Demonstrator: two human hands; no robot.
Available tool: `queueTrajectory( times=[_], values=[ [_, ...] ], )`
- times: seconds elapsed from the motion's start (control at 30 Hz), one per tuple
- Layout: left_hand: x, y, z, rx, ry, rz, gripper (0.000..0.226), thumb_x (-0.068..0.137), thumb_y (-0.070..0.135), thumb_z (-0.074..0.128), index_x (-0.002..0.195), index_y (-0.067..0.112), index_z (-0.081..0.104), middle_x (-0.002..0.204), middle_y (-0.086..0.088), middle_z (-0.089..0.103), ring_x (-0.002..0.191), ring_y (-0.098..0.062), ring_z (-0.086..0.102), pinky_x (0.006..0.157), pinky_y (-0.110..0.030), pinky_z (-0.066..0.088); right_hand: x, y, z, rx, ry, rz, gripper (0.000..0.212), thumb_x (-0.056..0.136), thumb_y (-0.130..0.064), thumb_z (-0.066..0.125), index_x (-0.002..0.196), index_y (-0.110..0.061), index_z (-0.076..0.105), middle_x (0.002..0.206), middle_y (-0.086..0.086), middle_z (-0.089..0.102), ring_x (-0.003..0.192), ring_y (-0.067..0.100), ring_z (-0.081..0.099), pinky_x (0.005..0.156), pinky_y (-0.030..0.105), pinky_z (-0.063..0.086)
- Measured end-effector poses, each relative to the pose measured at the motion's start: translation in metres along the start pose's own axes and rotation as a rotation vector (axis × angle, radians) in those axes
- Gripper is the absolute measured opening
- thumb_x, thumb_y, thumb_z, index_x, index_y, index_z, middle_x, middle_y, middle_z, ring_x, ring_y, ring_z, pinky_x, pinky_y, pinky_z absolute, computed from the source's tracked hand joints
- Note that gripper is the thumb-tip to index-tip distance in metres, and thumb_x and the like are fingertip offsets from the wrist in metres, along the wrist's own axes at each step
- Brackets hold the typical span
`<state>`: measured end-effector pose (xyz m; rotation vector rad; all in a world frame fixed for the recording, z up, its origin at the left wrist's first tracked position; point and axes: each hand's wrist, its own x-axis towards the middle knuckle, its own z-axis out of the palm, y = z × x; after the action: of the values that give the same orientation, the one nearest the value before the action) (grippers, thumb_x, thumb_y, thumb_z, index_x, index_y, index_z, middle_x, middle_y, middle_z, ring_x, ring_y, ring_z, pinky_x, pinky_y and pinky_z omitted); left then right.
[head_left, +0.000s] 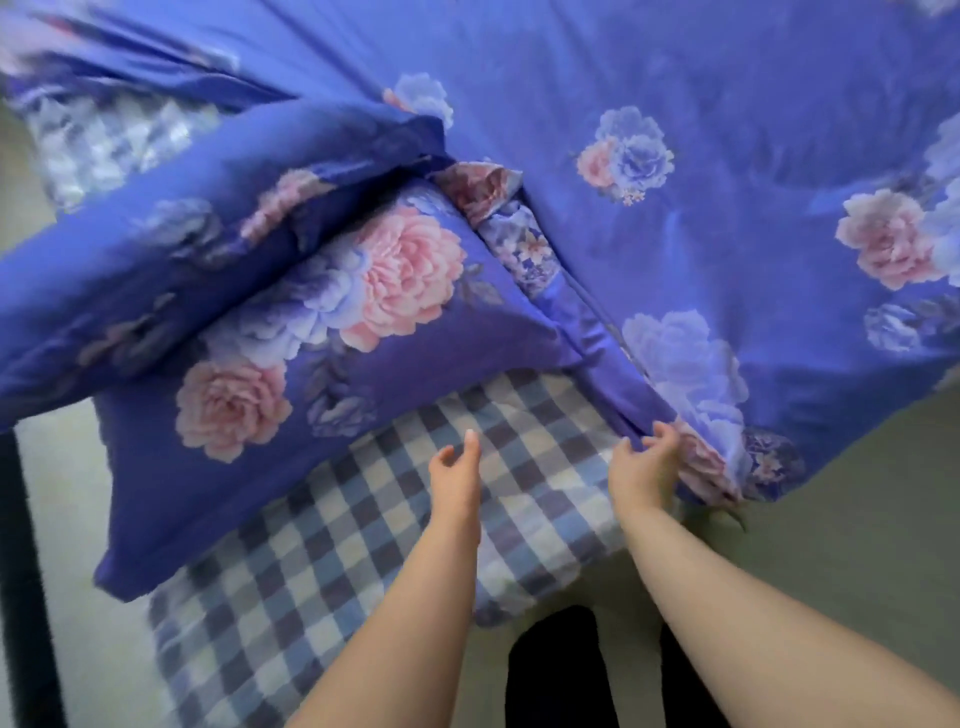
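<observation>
A blue floral duvet (727, 171) covers most of the bed and hangs off its right side. My right hand (644, 467) grips the duvet's near folded edge, fingers curled round the cloth. My left hand (457, 475) hovers over the blue-and-white checked sheet (363, 525), fingers loosely spread and holding nothing. A pillow (322, 364) in matching blue floral cloth lies on the sheet left of my hands. A second floral pillow or fold (156, 280) lies over its far side, blurred.
A dark bed frame post (26, 571) runs down the left edge. Pale floor (841, 519) shows to the right of the bed and at the left. My dark trouser legs (561, 670) stand at the bed's near corner.
</observation>
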<state>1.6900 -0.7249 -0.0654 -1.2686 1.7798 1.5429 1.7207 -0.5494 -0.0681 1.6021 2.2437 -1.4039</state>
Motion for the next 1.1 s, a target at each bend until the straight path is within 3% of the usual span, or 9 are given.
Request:
queueTrajectory(
  times=[0.13,0.27,0.4,0.53,0.63,0.87,0.97,1.03,1.1],
  values=[
    [0.029,0.066,-0.054,-0.124,0.185,0.075,0.099,0.068,0.076,0.058,0.135,0.006,0.039,0.137,-0.015,0.050,0.127,-0.034,0.047,0.107,-0.042,0.037,-0.039,-0.100,0.078,-0.107,-0.395,-0.503,0.046,0.085,-0.014,0.063,0.127,-0.009,0.045,0.121,0.010,0.046,0.105,0.028,0.056,0.093,0.044,0.045],
    [0.049,0.109,-0.087,-0.055,0.399,0.198,0.048,0.090,0.046,0.055,0.120,0.009,0.050,0.123,-0.007,0.052,0.105,-0.023,0.054,0.094,-0.033,0.042,-0.058,-0.180,0.129,-0.260,-0.576,-0.735,0.039,0.090,-0.029,0.057,0.125,-0.015,0.045,0.129,0.005,0.044,0.115,0.023,0.048,0.091,0.040,0.043],
    [0.053,0.147,-0.110,-0.046,0.460,0.250,0.047,0.091,0.040,0.057,0.125,0.010,0.045,0.130,-0.009,0.046,0.111,-0.025,0.051,0.098,-0.033,0.041,-0.059,-0.224,0.168,-0.472,-0.745,-0.795,0.040,0.090,-0.033,0.054,0.127,-0.017,0.045,0.133,0.004,0.045,0.120,0.025,0.046,0.097,0.041,0.040],
    [0.052,0.185,-0.129,0.376,0.666,0.447,0.070,0.085,0.038,0.065,0.142,0.015,0.032,0.150,-0.011,0.026,0.135,-0.031,0.028,0.112,-0.037,0.021,-0.055,-0.258,0.190,-0.577,-0.796,-0.927,0.043,0.090,-0.029,0.056,0.129,-0.014,0.046,0.135,0.008,0.045,0.124,0.026,0.044,0.102,0.040,0.037],
    [0.065,0.208,-0.148,0.801,0.708,0.513,0.085,0.085,0.043,0.065,0.150,0.024,0.014,0.159,-0.003,0.002,0.145,-0.028,0.002,0.117,-0.040,0.008,-0.056,-0.281,0.206,-0.662,-0.800,-0.999,0.043,0.091,-0.030,0.056,0.129,-0.013,0.046,0.132,0.010,0.046,0.121,0.028,0.046,0.100,0.040,0.038],
    [0.129,0.281,-0.228,1.260,0.748,0.579,0.111,0.078,0.055,0.066,0.151,0.019,-0.009,0.159,-0.007,-0.011,0.146,-0.030,-0.010,0.117,-0.042,-0.005,-0.077,-0.321,0.255,-0.889,-0.728,-1.163,0.037,0.092,-0.041,0.052,0.122,-0.021,0.052,0.127,0.008,0.051,0.119,0.030,0.046,0.097,0.043,0.039],
    [0.149,0.287,-0.239,1.428,0.790,0.591,0.087,0.090,0.023,0.055,0.151,0.014,-0.006,0.156,-0.017,0.007,0.144,-0.038,0.007,0.119,-0.047,-0.002,-0.084,-0.319,0.266,-0.892,-0.665,-1.198,0.044,0.091,-0.041,0.054,0.129,-0.019,0.046,0.130,0.009,0.046,0.121,0.030,0.044,0.097,0.043,0.037],
    [0.154,0.286,-0.243,1.422,0.835,0.631,0.057,0.089,0.007,0.045,0.143,0.007,0.025,0.137,-0.020,0.036,0.128,-0.038,0.034,0.114,-0.047,0.016,-0.087,-0.324,0.273,-0.848,-0.570,-1.259,0.056,0.090,-0.040,0.058,0.136,-0.018,0.038,0.134,0.010,0.041,0.122,0.031,0.040,0.098,0.042,0.036],
    [0.158,0.283,-0.249,1.380,0.833,0.724,0.028,0.082,0.000,0.048,0.110,0.004,0.054,0.108,-0.020,0.057,0.103,-0.036,0.051,0.095,-0.044,0.035,-0.089,-0.335,0.279,-0.822,-0.475,-1.333,0.066,0.088,-0.039,0.060,0.143,-0.018,0.029,0.136,0.011,0.037,0.123,0.032,0.038,0.097,0.042,0.036]
  ],
)
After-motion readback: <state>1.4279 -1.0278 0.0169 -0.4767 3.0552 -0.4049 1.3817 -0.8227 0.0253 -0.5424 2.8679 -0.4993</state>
